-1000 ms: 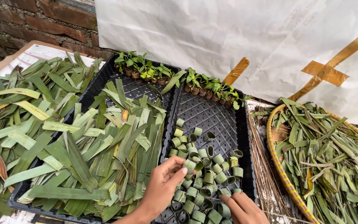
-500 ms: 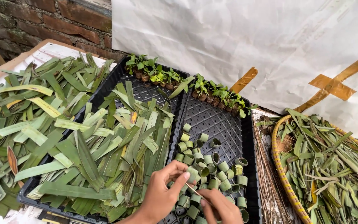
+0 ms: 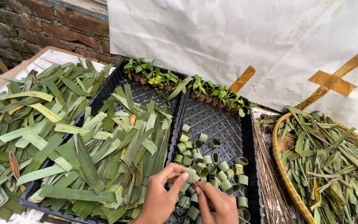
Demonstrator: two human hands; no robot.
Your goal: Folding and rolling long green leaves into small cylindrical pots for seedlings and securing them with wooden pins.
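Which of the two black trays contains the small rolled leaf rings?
The right black tray, under both hands; the left black tray holds flat leaf strips.

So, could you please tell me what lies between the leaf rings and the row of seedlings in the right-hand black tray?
In the head view, only bare tray mesh separates the leaf rings from the seedlings.

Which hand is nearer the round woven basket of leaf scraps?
Right. The right hand sits over the black tray of rolled leaf cups, on the round woven basket's side; the left hand is farther away, beside the cut leaf strips.
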